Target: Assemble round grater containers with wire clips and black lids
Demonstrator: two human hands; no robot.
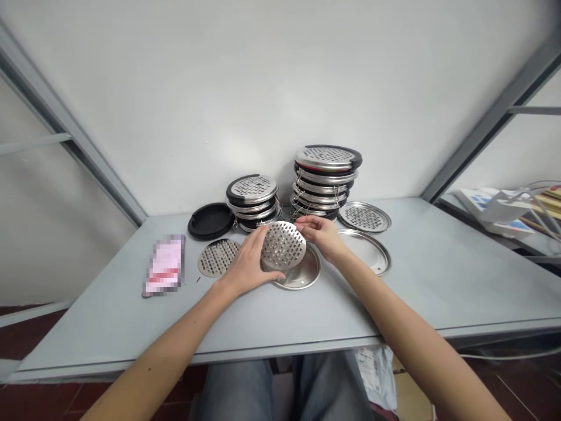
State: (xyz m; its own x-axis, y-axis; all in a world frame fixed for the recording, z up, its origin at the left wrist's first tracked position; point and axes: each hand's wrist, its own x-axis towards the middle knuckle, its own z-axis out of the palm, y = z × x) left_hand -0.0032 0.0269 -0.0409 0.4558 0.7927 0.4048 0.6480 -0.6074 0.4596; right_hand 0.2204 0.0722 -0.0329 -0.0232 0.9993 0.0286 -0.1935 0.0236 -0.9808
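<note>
Bare forearms [188,336] come in over the counter's front edge, above the person's jeans [240,389]. Their hands are apart from each other, meeting at one slotted metal disc [284,247] held tilted near the middle of the counter. The left hand [249,264] grips it from the left side, fingers along the upper rim and thumb by the lower one; the right hand [322,235] has its fingertips at the upper right rim, though whether they pinch it I cannot tell. Just under the disc sits a shallow metal dish [307,273], partly hidden. To the left, a second disc [215,258] lies flat on the counter [456,263], and nearer the left edge is a flat pink thing [165,264], its face blurred out. Right of the right hand rests a bare metal plate [367,248], with a slotted plate [366,217] behind it, toward the back edge. Also toward that edge stand a shorter stack [253,202] and a taller stack [325,182] of round metal pieces with black rims, and a round black piece [211,221] left of the shorter one. Beyond the right edge, packages [495,210] lie on a shelf.
</note>
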